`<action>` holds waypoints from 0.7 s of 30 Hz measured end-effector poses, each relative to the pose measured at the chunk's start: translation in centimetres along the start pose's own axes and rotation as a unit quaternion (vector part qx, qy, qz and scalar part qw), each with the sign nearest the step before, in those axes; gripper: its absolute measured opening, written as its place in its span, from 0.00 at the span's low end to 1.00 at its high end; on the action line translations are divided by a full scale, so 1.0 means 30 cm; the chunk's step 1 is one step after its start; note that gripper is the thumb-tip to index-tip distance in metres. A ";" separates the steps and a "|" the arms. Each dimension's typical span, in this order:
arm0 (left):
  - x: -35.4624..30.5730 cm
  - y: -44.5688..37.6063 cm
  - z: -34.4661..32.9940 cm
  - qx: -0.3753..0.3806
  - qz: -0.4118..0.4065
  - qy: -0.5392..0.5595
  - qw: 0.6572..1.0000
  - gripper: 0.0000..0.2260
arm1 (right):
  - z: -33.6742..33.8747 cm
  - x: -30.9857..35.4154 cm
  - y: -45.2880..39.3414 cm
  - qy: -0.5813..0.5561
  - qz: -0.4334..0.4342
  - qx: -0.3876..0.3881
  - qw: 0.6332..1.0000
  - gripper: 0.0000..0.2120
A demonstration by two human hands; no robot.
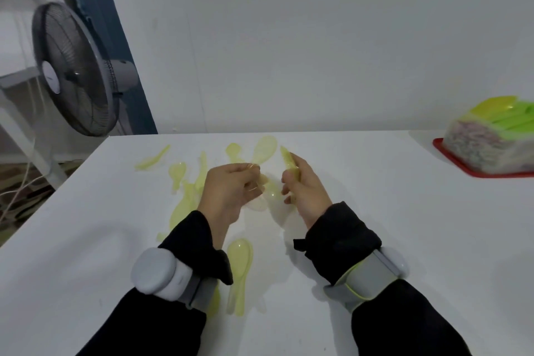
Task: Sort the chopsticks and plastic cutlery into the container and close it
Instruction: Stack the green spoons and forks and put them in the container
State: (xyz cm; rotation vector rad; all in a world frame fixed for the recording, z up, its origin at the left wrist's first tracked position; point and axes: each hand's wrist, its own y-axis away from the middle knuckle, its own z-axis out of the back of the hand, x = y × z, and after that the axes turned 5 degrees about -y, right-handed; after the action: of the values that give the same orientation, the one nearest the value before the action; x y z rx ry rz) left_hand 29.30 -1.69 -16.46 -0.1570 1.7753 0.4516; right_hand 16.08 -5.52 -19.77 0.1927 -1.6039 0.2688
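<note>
Head view, frame centre: yellow spoons (261, 191) being pinched by left hand (228, 193); spoon handle (289, 163) being gripped by right hand (304, 192); bowls advised nested before transfer.

Black sleeves (344, 237) cover both arms, each wearing a grey strapped wrist device (161, 274).

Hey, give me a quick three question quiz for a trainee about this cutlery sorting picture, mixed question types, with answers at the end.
1. True or false: the right hand grips a yellow plastic piece.
2. Where does the container with the red lid under it sit?
A. far right of the white table
B. between the hands
C. on the floor
3. Fill in: the yellow spoon nearest the camera lies between the two ____.

Key: 1 true. 2 A. 3 forearms; the left hand also holds clear yellow cutlery.
</note>
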 end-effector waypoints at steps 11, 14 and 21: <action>-0.039 0.016 0.028 0.004 0.191 0.168 0.967 0.04 | -0.032 -0.011 0.031 0.242 0.137 0.108 0.954 0.25; -0.028 0.015 0.014 0.007 0.212 0.179 0.961 0.03 | -0.063 0.012 0.051 0.279 0.206 0.072 0.935 0.28; -0.007 0.012 -0.017 -0.005 0.200 0.165 0.966 0.05 | -0.067 -0.018 0.041 0.246 0.277 0.071 0.926 0.28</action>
State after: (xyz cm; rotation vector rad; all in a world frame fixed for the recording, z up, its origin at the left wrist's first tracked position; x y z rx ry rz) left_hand 28.77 -1.59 -16.08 0.1334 2.1420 0.7588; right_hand 17.69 -3.78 -20.30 -0.2163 -1.1067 0.8064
